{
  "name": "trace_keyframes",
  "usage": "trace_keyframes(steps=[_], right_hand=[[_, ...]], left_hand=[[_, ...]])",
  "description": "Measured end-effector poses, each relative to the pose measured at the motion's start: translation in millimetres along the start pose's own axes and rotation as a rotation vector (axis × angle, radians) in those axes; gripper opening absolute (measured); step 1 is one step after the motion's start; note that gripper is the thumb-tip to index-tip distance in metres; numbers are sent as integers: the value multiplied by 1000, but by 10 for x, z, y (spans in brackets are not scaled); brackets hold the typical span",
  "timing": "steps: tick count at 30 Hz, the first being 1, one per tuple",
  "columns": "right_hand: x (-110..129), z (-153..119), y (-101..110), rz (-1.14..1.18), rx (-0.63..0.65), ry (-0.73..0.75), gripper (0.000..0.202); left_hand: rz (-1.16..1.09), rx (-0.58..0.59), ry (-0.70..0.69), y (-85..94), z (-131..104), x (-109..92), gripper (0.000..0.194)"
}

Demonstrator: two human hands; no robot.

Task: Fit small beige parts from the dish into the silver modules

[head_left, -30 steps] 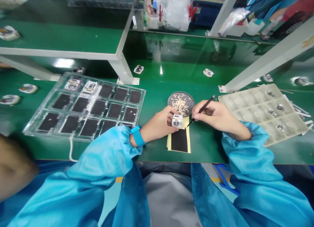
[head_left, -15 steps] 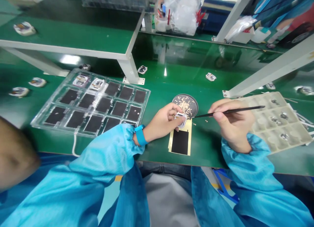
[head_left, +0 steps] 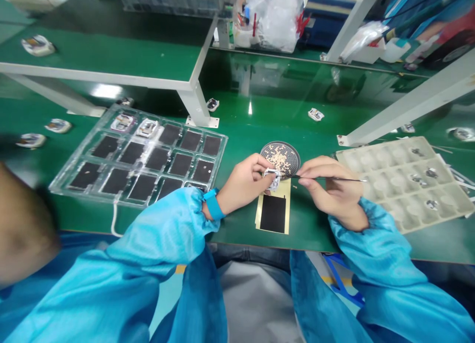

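Note:
My left hand (head_left: 249,180) is closed round a small white device housing (head_left: 273,178), gripped between thumb and fingers. In my right hand (head_left: 328,189) is a pair of thin black tweezers (head_left: 341,178), held nearly level, its tip pointing left at the housing's right side. Whether the tip touches the housing or holds a tiny part, I cannot tell. Just behind the housing lies a round grey dish (head_left: 295,157) with a perforated pattern, strewn with many tiny beige pieces (head_left: 277,157). Below my left hand is a yellow backing sheet (head_left: 259,214) bearing a black rectangle (head_left: 273,214).
A clear compartment tray (head_left: 220,155) with black pads and two white housings lies left. At right stands a cream tray (head_left: 393,157) with a few metallic parts. More housings (head_left: 315,115) dot the green table. A shelf leg (head_left: 197,105) rises behind; another person's blurred head (head_left: 25,234) is far left.
My right hand has moved left, bringing the tweezers' tip to the housing. The housing is tilted slightly differently in my left hand, which has otherwise stayed about where it was.

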State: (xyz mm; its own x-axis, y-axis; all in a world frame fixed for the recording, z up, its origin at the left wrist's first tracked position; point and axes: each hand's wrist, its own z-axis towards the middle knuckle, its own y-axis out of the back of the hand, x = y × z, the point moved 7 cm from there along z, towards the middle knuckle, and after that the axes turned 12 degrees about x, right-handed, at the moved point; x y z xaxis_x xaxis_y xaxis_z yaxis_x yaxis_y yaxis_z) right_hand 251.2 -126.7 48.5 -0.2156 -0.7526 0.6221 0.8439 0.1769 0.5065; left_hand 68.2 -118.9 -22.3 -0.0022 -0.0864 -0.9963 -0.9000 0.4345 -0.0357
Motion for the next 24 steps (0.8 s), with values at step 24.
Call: trace_keyframes(steps=[24], right_hand=[[105,22,-74,-51,83,74,30]], left_hand=[[135,-14,-33,18,-21,-5,16]])
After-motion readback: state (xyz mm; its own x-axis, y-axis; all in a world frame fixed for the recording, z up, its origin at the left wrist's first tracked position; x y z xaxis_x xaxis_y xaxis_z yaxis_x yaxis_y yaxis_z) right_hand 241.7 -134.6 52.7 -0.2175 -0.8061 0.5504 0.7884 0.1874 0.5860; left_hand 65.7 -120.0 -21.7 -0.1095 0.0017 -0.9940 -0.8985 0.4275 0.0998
